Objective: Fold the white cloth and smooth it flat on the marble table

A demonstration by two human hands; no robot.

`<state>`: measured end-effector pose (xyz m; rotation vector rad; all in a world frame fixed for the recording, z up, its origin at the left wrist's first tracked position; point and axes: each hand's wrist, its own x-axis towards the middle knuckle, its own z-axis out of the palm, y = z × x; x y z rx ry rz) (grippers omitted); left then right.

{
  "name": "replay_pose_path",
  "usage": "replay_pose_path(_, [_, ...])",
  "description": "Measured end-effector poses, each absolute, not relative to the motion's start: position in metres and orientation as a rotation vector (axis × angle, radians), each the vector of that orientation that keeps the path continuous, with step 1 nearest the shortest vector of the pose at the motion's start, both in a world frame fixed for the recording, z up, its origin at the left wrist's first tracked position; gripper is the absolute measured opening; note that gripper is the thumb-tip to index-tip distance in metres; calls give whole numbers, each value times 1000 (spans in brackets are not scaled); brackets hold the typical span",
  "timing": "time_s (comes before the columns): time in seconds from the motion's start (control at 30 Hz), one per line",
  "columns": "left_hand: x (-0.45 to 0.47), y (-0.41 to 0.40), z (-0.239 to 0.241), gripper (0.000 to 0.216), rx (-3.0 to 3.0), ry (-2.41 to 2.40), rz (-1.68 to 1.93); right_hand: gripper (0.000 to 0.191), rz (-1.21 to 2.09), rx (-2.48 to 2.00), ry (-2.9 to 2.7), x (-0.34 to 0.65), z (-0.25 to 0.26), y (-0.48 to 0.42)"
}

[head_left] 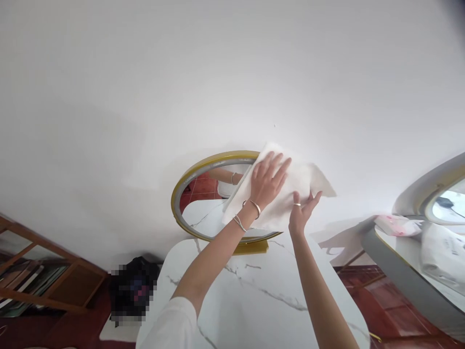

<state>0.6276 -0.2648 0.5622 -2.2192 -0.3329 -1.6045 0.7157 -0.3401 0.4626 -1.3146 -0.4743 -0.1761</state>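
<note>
A gold-rimmed oval mirror (pixel 203 222) stands on a white marble-patterned table (pixel 254 286), close to the wall. Over its right side lies a thin white sheet (pixel 276 211); I cannot tell whether it is cloth or paper. My left hand (pixel 267 180) rests flat on the sheet, fingers spread, pressing it against the mirror. At the sheet's lower right edge, my right hand (pixel 301 215) has thumb and fingers around the material, with some fingers partly hidden. The sheet's right corner stands out past the mirror rim.
To the right, a second table (pixel 399 264) carries a second mirror (pixel 450 203), a pink-and-white packet (pixel 395 225) and a white plastic bag (pixel 441 254). A wooden shelf (pixel 78 286) with books stands at left, near a dark, pixelated item (pixel 132 291). The floor is red.
</note>
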Motion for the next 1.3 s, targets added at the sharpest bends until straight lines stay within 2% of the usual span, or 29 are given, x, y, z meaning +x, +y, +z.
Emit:
replay_pose_path(0.1, [632,-262,562,37,-2167,-319,-1395,80,-225,-1445,-490,725,460,-334])
replay_pose_path(0.33, [637,-260,588,29,-2256,-204,-1118,54,-118,-1463,-614,755,460,-341])
replay_pose_path(0.47, [631,-252,596,30,-2278,-193,-1102,45,-223,-1416,-633,746,471,-339])
replay_pose_path(0.7, [594,-235,605,31,-2261,-294,-1288,35,-659,-1387,-684,734,494,-316])
replay_pose_path(0.93, [525,-214,605,24,-2154,-509,-1653,27,-995,-1267,-1019,701,552,-287])
replay_pose_path(1.13, [447,-187,559,22,-1969,-771,-2046,35,-995,-1262,-1448,632,582,-253])
replay_pose_path(1.3, [406,-176,493,29,-1807,-1244,-2239,39,-952,-1077,-1876,574,574,-221])
